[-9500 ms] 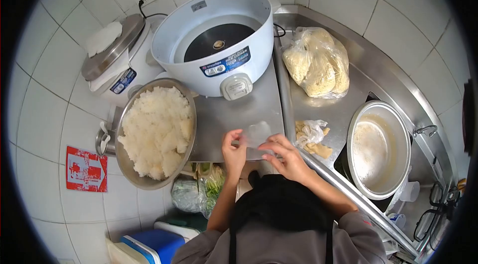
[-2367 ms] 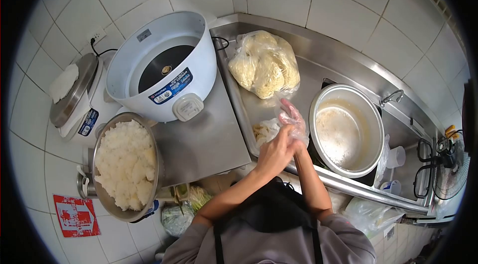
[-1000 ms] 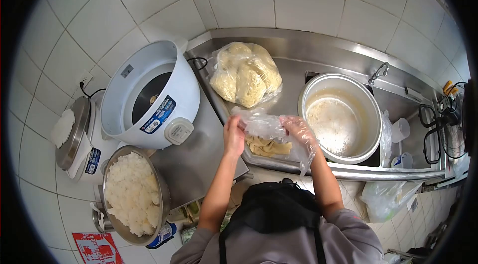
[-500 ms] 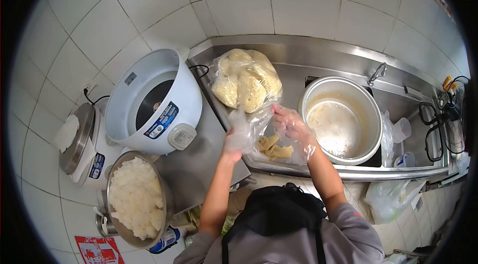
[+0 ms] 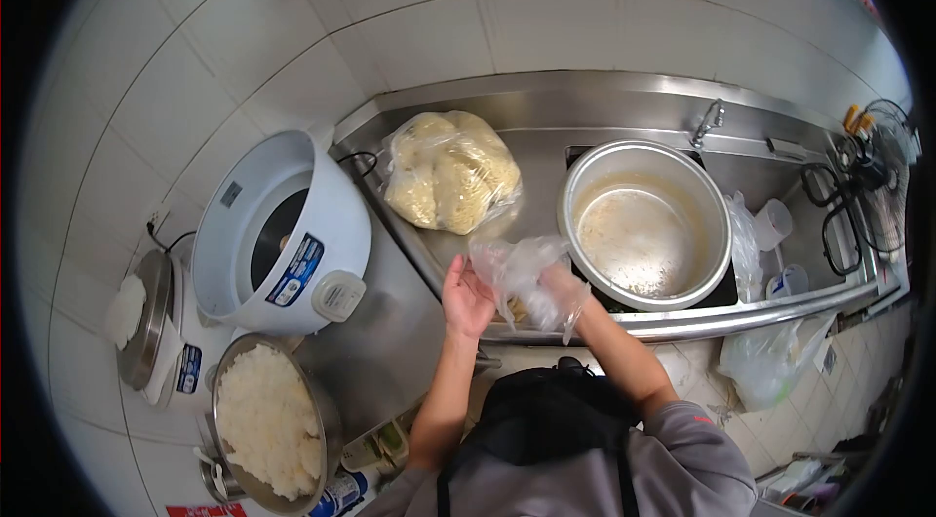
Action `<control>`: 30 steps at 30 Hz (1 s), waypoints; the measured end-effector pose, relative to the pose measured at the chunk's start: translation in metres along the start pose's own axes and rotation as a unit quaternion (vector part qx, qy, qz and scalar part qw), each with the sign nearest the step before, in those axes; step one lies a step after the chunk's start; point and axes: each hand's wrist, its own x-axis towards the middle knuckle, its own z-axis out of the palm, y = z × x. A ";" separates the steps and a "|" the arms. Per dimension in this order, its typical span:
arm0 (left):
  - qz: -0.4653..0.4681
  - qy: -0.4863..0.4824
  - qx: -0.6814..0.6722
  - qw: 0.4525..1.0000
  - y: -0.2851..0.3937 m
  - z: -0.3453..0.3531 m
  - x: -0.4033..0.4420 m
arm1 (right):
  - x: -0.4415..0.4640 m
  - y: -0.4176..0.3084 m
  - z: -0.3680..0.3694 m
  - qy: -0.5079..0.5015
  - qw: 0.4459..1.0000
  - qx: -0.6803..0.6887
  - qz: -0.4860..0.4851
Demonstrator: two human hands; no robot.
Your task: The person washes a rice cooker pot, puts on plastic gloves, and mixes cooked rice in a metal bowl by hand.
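Note:
My left hand (image 5: 470,298) is bare, palm up with its fingers apart, at the sink counter's front edge. Beside it, crumpled clear plastic gloves (image 5: 522,268) bunch around my right hand (image 5: 563,289), which grips the thin film; its fingers are partly hidden. Just below the plastic, a bit of the yellowish-brown pieces (image 5: 519,310) shows. Beyond my hands lies a clear bag of pale yellow noodles (image 5: 453,174) on the steel counter. Right of my right hand stands a large metal pot (image 5: 648,234) with a little residue on its bottom.
On the left are a pale blue rice cooker body (image 5: 327,195) without its inner pot and a metal pot of cooked rice (image 5: 268,419). A faucet (image 5: 709,122), white plastic cups (image 5: 773,224) and a black-handled rack (image 5: 843,234) are at right. A plastic bag (image 5: 770,366) hangs below the sink edge.
The plastic glove has come off my left hand, which is now bare. The film is bunched at my right hand. The head view has shifted, and the noodle bag appears farther from my hands.

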 end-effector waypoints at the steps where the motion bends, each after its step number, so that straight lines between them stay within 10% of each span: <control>1: 0.014 0.003 -0.004 1.000 -0.004 -0.006 0.008 | 0.005 0.019 -0.009 -0.016 1.000 0.026 0.005; 7: 0.031 -0.142 0.178 0.973 -0.051 -0.068 0.052 | -0.014 0.044 -0.039 0.014 0.955 0.295 0.017; 9: -0.178 -0.114 0.052 0.976 -0.074 -0.069 0.047 | -0.040 0.022 -0.042 0.015 0.945 0.327 -0.006; 14: -0.181 -0.134 0.256 0.940 -0.095 -0.025 0.061 | -0.093 0.015 -0.059 0.175 0.958 -0.057 -0.218; 21: -0.012 -0.132 0.498 0.857 -0.165 0.047 0.066 | -0.124 -0.006 -0.078 0.331 0.916 -0.148 -0.171; 30: -0.324 -0.145 0.105 0.929 -0.181 0.028 0.100 | -0.142 0.010 -0.106 0.437 0.806 -0.319 -0.241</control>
